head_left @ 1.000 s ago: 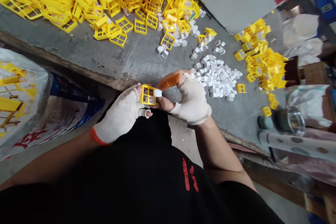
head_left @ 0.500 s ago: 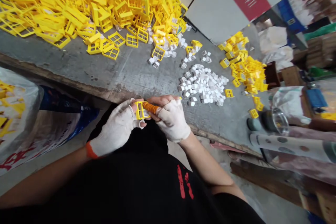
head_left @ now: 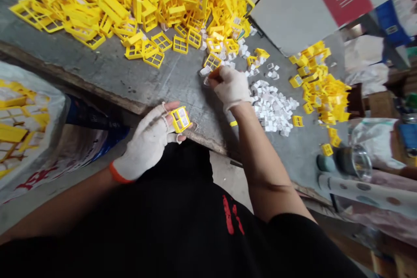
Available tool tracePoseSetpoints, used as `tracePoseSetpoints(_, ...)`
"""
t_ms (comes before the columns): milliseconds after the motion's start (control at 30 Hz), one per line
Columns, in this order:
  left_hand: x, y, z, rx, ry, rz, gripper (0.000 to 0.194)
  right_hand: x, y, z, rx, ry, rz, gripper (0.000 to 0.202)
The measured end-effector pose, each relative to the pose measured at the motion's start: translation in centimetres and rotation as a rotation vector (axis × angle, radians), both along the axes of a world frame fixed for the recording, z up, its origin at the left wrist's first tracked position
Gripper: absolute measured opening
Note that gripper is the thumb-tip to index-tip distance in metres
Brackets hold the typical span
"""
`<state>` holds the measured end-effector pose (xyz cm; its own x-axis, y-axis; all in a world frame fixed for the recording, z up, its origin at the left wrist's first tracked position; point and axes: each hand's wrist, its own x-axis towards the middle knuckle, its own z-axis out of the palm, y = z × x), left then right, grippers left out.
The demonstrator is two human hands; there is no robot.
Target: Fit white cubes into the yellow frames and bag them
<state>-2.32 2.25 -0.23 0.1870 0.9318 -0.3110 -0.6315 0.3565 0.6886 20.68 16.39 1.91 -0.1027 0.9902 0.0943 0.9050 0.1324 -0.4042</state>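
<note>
My left hand (head_left: 146,141), in a white fingerless glove with an orange cuff, holds a small yellow plastic frame (head_left: 180,119) by its left side. White pieces sit in the frame's right-hand openings, while the left ones look dark. My right hand (head_left: 230,86), gloved alike, is over the table with its fingers curled downward. Its fingertips are beside a few loose white cubes (head_left: 205,71) and just below another yellow frame (head_left: 212,60). An orange-brown patch shows at the fingers; whether it is an object or skin, and what they grip, I cannot make out.
A large heap of yellow frames (head_left: 107,4) covers the back left of the grey table (head_left: 130,80). White cubes (head_left: 273,106) lie piled right of my right forearm, with more yellow frames (head_left: 322,82) beyond. A bag of yellow parts (head_left: 60,108) stands at left; a white box (head_left: 273,13) is behind.
My right hand has left the yellow frame and moved forward onto the table by the white cubes. The orange ribbed thing at the frame no longer shows there. My left hand keeps the frame.
</note>
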Motion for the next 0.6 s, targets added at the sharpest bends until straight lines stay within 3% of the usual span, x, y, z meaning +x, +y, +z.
tracePoseSetpoints(133, -0.1, -0.1, -1.6, 0.283, 0.217, 0.091, 0.036, -0.6, -7.6, 2.0, -0.185, 0.624, 0.21, 0.037)
tracePoseSetpoints(200, -0.2, -0.2, -2.2, 0.455, 0.382, 0.114, 0.037, -1.5, -10.7, 2.6, -0.312, 0.776, 0.227, 0.049)
tracePoseSetpoints(300, -0.1, -0.8, -2.2, 0.635, 0.53, 0.126, 0.037, -2.7, -13.2, 2.3, -0.376, 0.826, 0.199, 0.056)
tracePoseSetpoints(367, 0.0, -1.4, -1.8, 0.588, 0.507, 0.09, 0.035, -3.1, -13.8, 1.6, -0.369, 0.824, 0.2, 0.059)
tracePoseSetpoints(467, 0.4, -1.8, -1.1, 0.303, 0.289, 0.037, 0.032, -2.4, -13.3, 0.7, -0.306, 0.848, 0.193, 0.057)
tracePoseSetpoints(533, 0.6, -1.6, -0.5, 0.114, 0.094, 0.011, 0.033, -0.9, -11.4, 0.3, -0.152, 0.794, 0.136, 0.05)
tracePoseSetpoints(600, 0.7, -1.0, 0.0, 0.0, -0.031, -0.012, 0.034, 0.9, -7.9, -0.1, 0.071, 0.6, 0.052, 0.035)
